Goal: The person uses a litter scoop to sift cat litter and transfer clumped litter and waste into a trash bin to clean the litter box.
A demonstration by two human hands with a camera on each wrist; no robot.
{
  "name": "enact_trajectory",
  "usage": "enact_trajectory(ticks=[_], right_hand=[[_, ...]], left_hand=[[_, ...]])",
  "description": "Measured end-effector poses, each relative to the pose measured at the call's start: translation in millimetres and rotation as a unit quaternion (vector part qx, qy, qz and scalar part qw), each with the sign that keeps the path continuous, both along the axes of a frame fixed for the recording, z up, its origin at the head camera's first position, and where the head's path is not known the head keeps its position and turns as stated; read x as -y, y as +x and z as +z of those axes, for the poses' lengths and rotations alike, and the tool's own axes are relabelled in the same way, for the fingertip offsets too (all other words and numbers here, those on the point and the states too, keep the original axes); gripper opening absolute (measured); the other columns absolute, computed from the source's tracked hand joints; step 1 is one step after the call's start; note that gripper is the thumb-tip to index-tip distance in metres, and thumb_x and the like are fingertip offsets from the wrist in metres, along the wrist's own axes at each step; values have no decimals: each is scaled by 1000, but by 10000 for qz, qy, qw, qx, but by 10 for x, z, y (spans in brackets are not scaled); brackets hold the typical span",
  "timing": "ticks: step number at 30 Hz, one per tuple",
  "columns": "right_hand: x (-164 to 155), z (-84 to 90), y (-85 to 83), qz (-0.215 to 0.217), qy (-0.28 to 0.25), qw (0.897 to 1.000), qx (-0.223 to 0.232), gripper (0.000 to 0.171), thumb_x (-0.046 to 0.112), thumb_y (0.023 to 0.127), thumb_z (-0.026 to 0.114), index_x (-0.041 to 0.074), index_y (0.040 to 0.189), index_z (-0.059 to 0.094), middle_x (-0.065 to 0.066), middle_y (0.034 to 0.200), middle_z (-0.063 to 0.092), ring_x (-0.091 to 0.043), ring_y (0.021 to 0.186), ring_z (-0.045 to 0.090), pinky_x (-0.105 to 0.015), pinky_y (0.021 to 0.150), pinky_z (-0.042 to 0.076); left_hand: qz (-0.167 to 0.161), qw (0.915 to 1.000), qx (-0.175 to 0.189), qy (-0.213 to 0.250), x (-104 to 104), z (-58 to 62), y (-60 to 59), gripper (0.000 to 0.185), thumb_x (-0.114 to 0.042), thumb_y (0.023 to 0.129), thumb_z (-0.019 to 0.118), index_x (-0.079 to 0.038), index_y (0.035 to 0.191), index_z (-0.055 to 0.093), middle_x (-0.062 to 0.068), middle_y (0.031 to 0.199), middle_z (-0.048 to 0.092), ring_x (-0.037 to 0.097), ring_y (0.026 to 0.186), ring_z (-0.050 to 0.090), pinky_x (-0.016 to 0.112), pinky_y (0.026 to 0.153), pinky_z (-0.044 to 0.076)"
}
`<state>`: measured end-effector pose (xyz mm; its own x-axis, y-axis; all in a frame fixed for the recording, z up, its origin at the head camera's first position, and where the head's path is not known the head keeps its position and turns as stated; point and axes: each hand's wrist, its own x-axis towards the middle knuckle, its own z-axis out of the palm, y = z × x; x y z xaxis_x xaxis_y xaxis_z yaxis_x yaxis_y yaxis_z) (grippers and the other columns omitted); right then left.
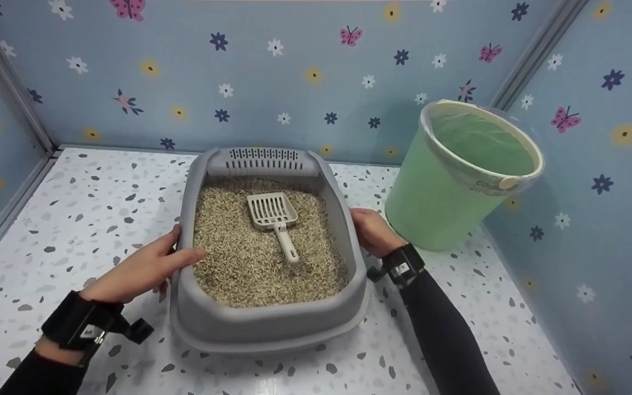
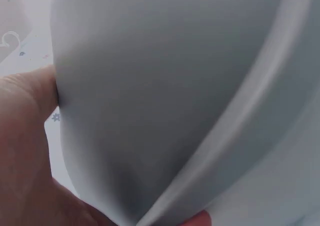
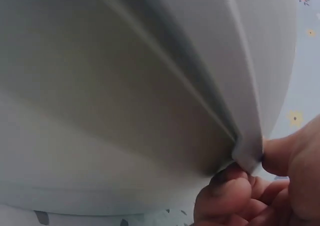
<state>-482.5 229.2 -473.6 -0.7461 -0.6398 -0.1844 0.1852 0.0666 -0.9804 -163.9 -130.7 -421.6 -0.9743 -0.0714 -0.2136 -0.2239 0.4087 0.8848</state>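
A grey litter box stands on the speckled surface, holding tan granular litter. On the litter lies a pale slotted scoop, its handle pointing toward me. My left hand grips the box's left side, thumb over the rim; in the left wrist view, a fingertip shows under the lower edge. At the right side, my right hand holds the box. The right wrist view shows that thumb and the curled fingers pinching a projecting ledge of the box.
A green waste bin with a clear liner over its rim stands right of the box, close to my right hand. Blue flowered panels enclose the back and both sides. Each wrist wears a black strapped device.
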Motion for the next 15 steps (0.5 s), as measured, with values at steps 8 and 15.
enact_trajectory(ticks=[8,15], right_hand=[[-89,-22,305,-266,239,9994,34,32,22,115,53,8,91,70,2,73,54,-11,63,50,-24,52,44],[-192,21,362,-147,631,9974,-305,41,29,117,53,11,81,62,3,66,44,-11,55,44,-25,50,34]], left_hand=[[-487,9985,-60,257,357,-37,-147,93,-42,116,57,1,177,1,21,112,72,25,84,69,39,67,62],[-431,9986,260,147,364,32,-53,93,-50,117,51,-2,178,0,34,149,61,31,94,71,40,81,61]])
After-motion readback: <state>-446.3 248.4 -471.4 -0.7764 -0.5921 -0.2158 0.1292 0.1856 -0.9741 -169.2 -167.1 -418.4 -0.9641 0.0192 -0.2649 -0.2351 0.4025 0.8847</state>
